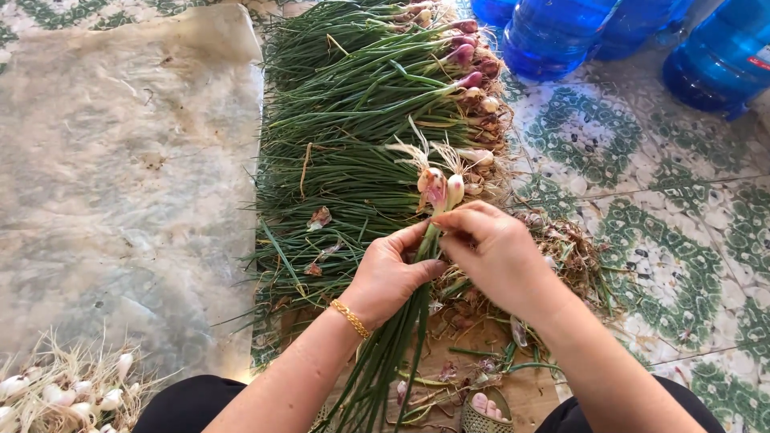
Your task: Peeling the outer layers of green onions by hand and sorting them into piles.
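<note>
I hold a small bunch of spring onions in front of me, bulbs up and green leaves trailing down toward my lap. The pink and white bulbs stand just above my fingers. My left hand is wrapped around the stalks just under the bulbs, thumb and fingers closed on them, with a gold bracelet at the wrist. My right hand sits just beside it on the right, its fingertips pressed together in a pinch at the base of the bulbs; I cannot tell whether they grip a skin or the stalk itself.

Behind the bunch lies a big pile of spring onions, laid flat with their leaves to the left and their rooty bulbs to the right. Under and to the right of my right hand is a heap of dry skins and roots. Near my knees, scraps of leaf lie on a brown board, with a toe in a sandal showing at the bottom edge.

To the left a pale plastic sheet covers the floor, and at its near corner sits a cluster of white peeled bulbs. The floor on the right is green-patterned tile, with blue water jugs at the top.
</note>
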